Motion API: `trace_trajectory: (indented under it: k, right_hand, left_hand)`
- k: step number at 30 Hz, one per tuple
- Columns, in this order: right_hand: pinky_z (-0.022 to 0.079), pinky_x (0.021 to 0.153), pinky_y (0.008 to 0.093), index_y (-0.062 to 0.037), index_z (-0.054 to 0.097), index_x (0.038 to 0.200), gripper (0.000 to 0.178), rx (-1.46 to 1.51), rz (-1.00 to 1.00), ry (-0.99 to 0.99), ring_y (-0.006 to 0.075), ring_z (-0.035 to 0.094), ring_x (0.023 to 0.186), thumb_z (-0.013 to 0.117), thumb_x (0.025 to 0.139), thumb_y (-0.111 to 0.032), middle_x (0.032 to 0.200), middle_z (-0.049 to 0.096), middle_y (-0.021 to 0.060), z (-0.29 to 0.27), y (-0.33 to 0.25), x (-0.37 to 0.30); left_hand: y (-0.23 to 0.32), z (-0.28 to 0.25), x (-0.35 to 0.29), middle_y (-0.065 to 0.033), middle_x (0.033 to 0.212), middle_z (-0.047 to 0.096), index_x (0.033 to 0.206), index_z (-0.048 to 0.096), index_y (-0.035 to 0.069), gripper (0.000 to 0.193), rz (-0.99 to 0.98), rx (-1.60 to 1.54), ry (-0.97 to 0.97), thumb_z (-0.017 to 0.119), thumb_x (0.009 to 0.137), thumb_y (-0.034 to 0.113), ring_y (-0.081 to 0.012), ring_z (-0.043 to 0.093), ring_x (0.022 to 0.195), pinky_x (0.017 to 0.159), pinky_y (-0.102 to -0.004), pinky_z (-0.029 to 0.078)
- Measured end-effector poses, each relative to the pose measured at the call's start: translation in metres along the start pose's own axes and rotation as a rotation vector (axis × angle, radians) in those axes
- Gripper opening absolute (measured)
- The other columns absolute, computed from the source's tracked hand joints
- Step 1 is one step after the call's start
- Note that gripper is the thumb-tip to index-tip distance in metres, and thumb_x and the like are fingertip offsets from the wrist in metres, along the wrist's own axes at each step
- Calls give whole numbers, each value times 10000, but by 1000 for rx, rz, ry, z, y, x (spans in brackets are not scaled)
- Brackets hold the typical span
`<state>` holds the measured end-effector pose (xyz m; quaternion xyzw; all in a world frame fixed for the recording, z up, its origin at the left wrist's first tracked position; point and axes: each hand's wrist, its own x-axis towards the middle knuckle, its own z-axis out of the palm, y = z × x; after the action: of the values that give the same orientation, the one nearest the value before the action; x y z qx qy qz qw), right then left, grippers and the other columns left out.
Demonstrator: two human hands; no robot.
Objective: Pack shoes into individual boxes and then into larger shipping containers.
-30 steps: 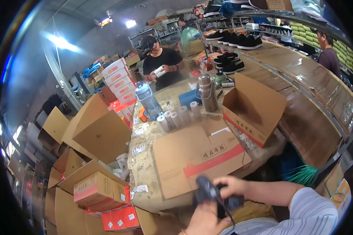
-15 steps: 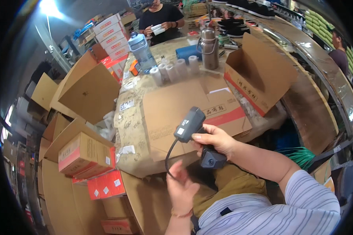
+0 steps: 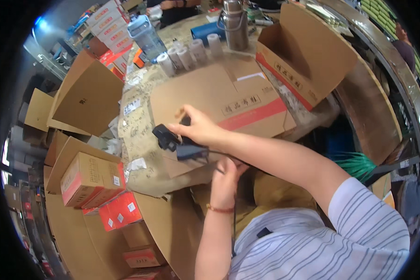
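Observation:
Over the near left edge of a flattened brown carton (image 3: pixel 191 91), my right hand (image 3: pixel 198 127) grips a black handheld device (image 3: pixel 165 138). The device looks blocky, with a darker grey-blue part (image 3: pixel 191 152) under my fingers; its exact kind is unclear. A thin black cable (image 3: pixel 234 161) runs by it, beneath my right forearm. Just below the device is my left hand (image 3: pixel 226 173), its fingers curled and partly hidden. The cable passes against that hand, but what it holds, if anything, I cannot make out.
White rolls (image 3: pixel 184 58), a clear blue water jug (image 3: pixel 146 38) and a steel flask (image 3: pixel 235 28) stand at the back of the table. An open carton (image 3: pixel 308 58) sits right; boxes (image 3: pixel 91 179) are stacked left. A person's hand (image 3: pixel 167 4) shows at the far side.
My right hand has moved left with the black device and turned it. My left hand has moved up and right, close under the device. The view has tilted downward.

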<state>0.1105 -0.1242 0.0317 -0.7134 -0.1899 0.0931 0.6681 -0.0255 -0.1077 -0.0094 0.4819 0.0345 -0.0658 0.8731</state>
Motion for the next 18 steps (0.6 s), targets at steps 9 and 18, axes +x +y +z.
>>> trace_trajectory:
  k: [9,18]
  right_hand:
    - [432,921,406,-30,447,1261,560,-208,-92,-214,310,544,1080,647,823,-314,1217,505,221,-95,0,-78]
    - [475,713,247,1,671,929,193,-33,382,-142,107,601,786,597,894,-173,852,670,70,-129,1,-175]
  left_hand:
    - [29,-45,16,-35,832,490,912,456,102,249,-59,-111,125,409,981,337,-178,512,792,856,-415,461]
    - [54,-43,-7,-95,939,633,1307,413,13,439,-195,300,174,490,961,272,-15,335,432,373,-177,230]
